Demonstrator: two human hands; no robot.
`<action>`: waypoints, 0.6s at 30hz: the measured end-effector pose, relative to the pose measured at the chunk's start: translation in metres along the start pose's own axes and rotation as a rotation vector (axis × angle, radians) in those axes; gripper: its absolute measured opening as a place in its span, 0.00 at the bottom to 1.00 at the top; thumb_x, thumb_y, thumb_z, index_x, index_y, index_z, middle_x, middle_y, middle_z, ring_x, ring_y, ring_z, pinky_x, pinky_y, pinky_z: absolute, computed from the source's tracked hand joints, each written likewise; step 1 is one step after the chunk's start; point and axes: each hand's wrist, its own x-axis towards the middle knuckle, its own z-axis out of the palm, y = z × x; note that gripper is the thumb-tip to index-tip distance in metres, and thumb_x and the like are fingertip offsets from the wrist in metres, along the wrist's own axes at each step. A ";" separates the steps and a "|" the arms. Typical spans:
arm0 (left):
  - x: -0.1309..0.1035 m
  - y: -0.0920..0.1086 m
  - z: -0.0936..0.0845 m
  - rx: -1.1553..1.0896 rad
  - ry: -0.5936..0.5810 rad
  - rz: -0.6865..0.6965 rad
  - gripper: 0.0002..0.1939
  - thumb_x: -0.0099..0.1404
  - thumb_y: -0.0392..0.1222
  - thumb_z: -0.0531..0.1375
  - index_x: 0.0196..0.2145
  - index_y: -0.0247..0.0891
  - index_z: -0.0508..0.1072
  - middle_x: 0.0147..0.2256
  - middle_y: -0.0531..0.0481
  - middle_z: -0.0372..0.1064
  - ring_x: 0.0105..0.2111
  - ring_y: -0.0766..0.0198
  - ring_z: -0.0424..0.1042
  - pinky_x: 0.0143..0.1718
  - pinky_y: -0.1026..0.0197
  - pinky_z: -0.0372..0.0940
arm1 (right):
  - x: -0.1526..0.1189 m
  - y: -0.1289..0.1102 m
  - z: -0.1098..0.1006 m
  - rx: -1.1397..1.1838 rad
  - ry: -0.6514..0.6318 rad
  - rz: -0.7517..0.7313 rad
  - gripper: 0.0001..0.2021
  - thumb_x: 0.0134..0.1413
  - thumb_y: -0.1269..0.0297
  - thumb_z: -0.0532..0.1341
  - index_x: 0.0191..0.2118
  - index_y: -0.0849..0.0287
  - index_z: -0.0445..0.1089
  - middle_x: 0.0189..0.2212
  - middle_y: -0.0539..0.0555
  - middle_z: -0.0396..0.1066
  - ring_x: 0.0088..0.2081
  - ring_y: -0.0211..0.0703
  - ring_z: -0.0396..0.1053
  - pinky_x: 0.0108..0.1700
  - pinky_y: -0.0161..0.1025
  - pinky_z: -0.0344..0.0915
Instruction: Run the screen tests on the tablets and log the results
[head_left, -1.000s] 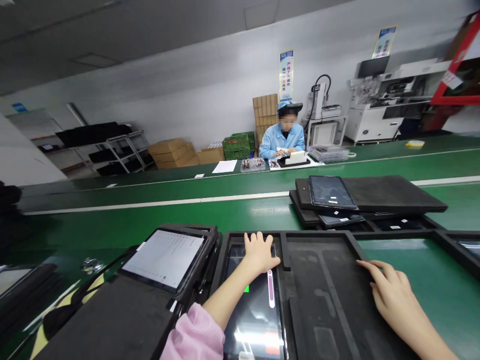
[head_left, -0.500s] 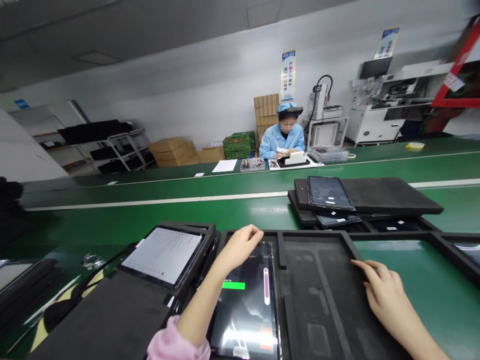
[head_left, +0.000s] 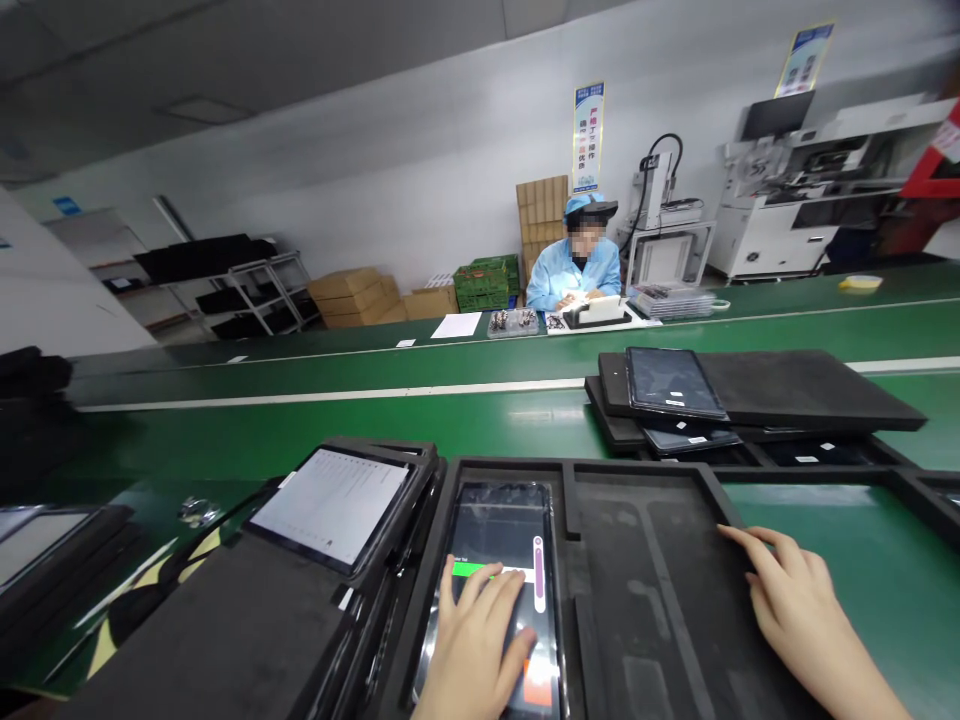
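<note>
Left hand — fingers spread over the dark-screened tablet in the foam tray; right hand — fingers loosely bent, at the tray's right rim.

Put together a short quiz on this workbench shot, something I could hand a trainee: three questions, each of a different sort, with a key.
1. True or false: the left hand is over the tablet with the green bar on its screen.

2. Multiple choice: where are the fingers of the right hand?
A) On a cardboard box
B) At the rim of the black tray
C) On a green crate

3. Fill in the blank: across the green work surface, the seated person wears a ____ coat.

Key: 1. True; 2. B; 3. light blue.
</note>
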 end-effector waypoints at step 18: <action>0.015 0.024 -0.028 -0.224 -0.276 -0.094 0.29 0.71 0.57 0.55 0.67 0.56 0.59 0.67 0.49 0.57 0.66 0.48 0.56 0.69 0.35 0.49 | 0.001 -0.002 0.001 -0.068 0.074 -0.103 0.19 0.64 0.71 0.44 0.54 0.58 0.64 0.46 0.62 0.67 0.41 0.57 0.65 0.43 0.53 0.67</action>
